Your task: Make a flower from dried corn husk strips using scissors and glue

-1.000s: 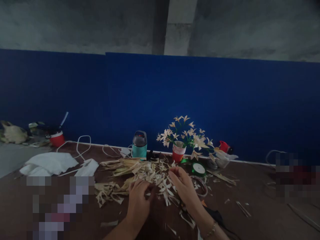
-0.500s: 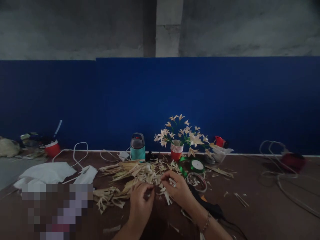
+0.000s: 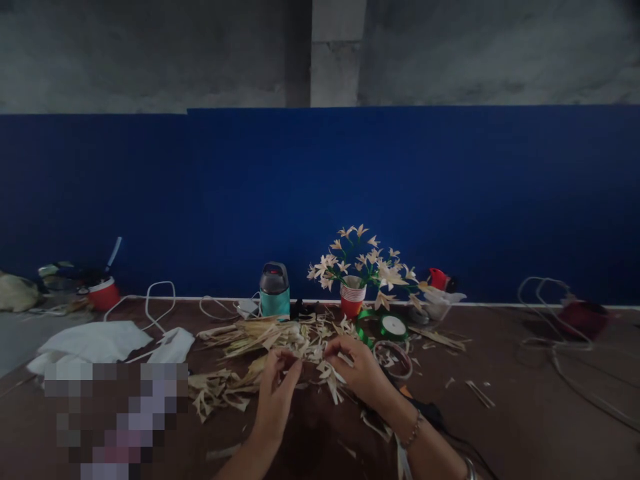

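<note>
My left hand (image 3: 276, 390) is over the brown table, thumb and fingers brought together near their tips. Close by on the right, my right hand (image 3: 356, 368) has its fingers curled into a pinch, and a bracelet shows on that wrist. Anything between either hand's fingertips is too small and dark to make out. Behind and beneath the fingers lies a heap of dried pale husk strips (image 3: 263, 335), with more crumpled husk pieces (image 3: 215, 392) left of my left hand. A white-petalled flower shape or cut strips (image 3: 332, 381) sit just below my right fingertips.
Pale flowers (image 3: 390, 273) stand in stacked red-and-white cups (image 3: 353, 300). Nearby are a green ribbon spool (image 3: 393, 327), a tape ring (image 3: 407, 367) and a black corded tool (image 3: 429, 415). A teal container (image 3: 275, 303) stands behind; white cloth-like material (image 3: 95, 343) lies left.
My left hand has turned a little, its fingertips rising. My right fingers have shifted slightly. The hands remain close together, and the view has tilted slightly downward.
</note>
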A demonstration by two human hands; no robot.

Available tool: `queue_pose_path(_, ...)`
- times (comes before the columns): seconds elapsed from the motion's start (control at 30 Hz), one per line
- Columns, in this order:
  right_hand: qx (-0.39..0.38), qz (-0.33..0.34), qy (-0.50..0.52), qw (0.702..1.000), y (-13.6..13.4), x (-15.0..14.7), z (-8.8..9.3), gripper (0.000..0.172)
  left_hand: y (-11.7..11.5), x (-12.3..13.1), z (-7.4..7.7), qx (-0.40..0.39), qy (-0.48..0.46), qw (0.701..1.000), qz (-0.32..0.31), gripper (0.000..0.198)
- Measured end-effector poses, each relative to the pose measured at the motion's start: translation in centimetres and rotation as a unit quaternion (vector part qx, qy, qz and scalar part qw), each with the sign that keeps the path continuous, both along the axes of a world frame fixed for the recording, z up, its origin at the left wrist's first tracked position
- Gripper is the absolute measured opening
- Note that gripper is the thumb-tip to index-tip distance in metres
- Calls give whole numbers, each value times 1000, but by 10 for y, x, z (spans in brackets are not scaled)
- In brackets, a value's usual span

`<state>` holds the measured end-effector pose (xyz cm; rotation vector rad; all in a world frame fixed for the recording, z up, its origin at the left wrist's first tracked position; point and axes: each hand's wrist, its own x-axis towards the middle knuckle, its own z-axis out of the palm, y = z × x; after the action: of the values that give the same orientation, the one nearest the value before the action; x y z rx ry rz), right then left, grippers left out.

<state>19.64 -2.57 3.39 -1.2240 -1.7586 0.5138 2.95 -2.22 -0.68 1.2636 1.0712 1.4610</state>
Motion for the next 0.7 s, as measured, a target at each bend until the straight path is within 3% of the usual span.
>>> queue_pose_path(0.23, -27, 0, 14, 1000, 2, 4, 4, 9, 13, -5, -8, -30, -104, 987, 121, 30)
queue_pose_path(0.4, -41, -12, 21, 999, 2, 8, 8, 9, 24, -15, -10, -15, -107, 976, 188, 23)
queue_pose_path(0.5, -41, -19, 24, 999, 1, 10, 9, 10, 24, -16, -9, -24, -117, 980, 161, 21)
queue_pose_path(0.7, -36, -7, 30, 999, 1, 12, 11, 9, 21, -14, -10, -51, -85, 994, 47, 10)
